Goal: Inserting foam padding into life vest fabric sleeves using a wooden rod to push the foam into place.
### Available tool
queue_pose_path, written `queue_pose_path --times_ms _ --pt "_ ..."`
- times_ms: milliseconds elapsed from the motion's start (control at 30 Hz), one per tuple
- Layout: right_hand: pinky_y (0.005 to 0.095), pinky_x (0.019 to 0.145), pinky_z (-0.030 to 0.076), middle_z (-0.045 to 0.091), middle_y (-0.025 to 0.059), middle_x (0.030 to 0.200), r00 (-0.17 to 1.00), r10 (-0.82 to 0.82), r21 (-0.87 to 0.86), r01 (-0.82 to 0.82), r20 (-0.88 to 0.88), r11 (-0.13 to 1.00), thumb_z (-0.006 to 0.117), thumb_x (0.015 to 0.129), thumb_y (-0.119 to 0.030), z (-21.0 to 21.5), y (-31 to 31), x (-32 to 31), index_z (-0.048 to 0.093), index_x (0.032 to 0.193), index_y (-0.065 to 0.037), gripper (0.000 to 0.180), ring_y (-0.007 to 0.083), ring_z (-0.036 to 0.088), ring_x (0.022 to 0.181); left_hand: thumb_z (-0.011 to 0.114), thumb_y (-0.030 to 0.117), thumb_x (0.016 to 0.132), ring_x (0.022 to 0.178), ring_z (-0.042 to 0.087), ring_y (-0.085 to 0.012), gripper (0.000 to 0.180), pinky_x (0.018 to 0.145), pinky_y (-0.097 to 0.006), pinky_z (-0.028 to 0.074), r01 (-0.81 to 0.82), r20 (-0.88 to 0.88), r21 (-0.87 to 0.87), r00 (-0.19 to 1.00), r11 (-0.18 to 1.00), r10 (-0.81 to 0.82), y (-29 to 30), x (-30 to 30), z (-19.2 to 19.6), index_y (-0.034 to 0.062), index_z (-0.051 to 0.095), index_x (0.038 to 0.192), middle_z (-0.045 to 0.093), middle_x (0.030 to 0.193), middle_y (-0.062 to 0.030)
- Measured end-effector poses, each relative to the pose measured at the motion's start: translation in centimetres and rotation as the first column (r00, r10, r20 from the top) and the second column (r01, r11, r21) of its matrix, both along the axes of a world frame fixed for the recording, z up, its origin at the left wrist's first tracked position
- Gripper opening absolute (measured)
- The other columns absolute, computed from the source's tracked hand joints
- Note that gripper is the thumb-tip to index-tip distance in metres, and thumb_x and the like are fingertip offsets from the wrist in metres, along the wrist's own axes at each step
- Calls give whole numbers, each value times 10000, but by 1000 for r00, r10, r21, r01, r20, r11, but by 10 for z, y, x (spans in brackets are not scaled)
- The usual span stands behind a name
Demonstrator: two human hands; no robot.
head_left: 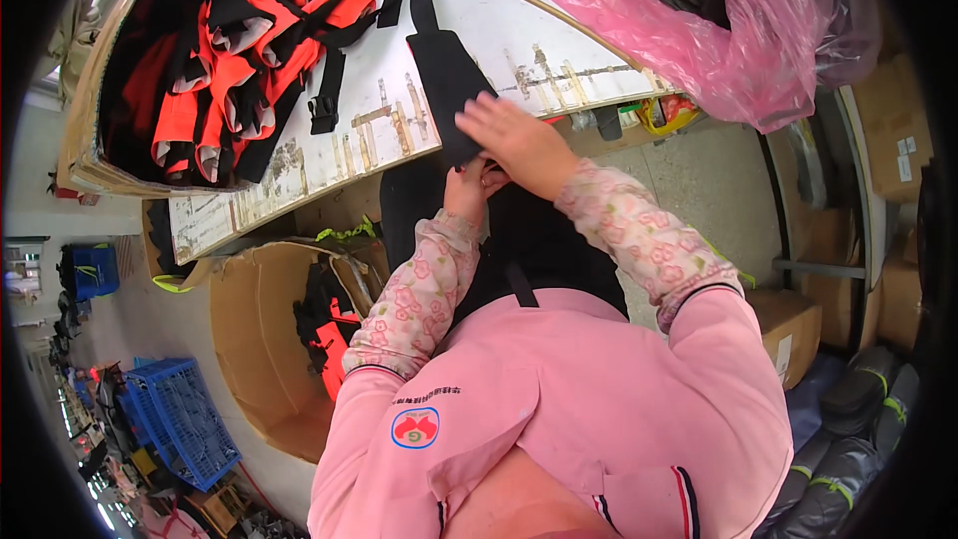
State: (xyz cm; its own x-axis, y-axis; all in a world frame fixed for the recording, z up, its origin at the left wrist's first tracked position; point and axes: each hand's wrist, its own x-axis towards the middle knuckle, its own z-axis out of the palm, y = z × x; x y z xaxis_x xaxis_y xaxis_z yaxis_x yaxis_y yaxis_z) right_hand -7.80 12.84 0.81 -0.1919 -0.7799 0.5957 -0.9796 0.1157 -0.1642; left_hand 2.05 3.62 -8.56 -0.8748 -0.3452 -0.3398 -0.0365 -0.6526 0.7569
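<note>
A black padded piece with webbing straps lies on the worn white worktable and hangs over its front edge. My right hand lies flat on the lower end of that piece at the table edge. Just below the edge, my left hand grips the black fabric from underneath. More black fabric drapes down toward my lap. Both forearms wear pink floral sleeve covers.
A pile of orange and black strapped vests sits at the table's left. A pink plastic bag with dark goods lies at the right. A cardboard box holds more orange pieces; blue crates and brown cartons stand on the floor.
</note>
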Motion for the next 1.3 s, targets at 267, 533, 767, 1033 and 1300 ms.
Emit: queue_pose_path --times_ms 267,533,767,1033,1300 --pt "364 912 443 590 173 1060 996 84 116 -88 40 989 558 729 -68 -34 -1 13 555 1005 7 286 297 567 1022 449 57 840 882 572 -180 197 708 -284 473 -232 -23 -202 972 951 232 7 -5 -17 34 545 1010 589 952 -71" --pt "393 997 358 551 200 1132 987 102 134 -119 125 984 565 804 -203 -28 3 20 535 1094 37 378 320 501 1111 405 152 867 1030 535 -221 292 954 -369 367 147 -427 291 904 945 -9 -9 21 2 1 523 1087 567 1099 -113" --pt "389 1006 346 524 215 1172 990 109 191 -125 95 974 560 804 -197 -25 1 19 528 1105 42 386 327 475 1142 367 378 950 1113 499 -205 420 951 -335 390 -62 -130 330 985 942 110 -5 8 17 42 473 1178 523 1193 -92" --pt "426 1062 241 333 254 1349 944 5 156 -60 330 986 613 786 -344 -34 -36 -3 407 1245 64 648 378 295 1278 470 341 926 799 633 -229 379 681 -362 518 -54 34 94 998 994 51 -12 13 0 21 502 1126 617 959 -98" --pt "404 1085 192 244 260 1399 967 -147 356 65 207 932 470 825 -542 -37 -97 -31 264 1320 95 833 350 226 1319 502 307 916 677 618 -221 342 601 -301 492 -62 120 -113 990 992 75 -17 16 -7 -11 551 1033 629 816 -129"
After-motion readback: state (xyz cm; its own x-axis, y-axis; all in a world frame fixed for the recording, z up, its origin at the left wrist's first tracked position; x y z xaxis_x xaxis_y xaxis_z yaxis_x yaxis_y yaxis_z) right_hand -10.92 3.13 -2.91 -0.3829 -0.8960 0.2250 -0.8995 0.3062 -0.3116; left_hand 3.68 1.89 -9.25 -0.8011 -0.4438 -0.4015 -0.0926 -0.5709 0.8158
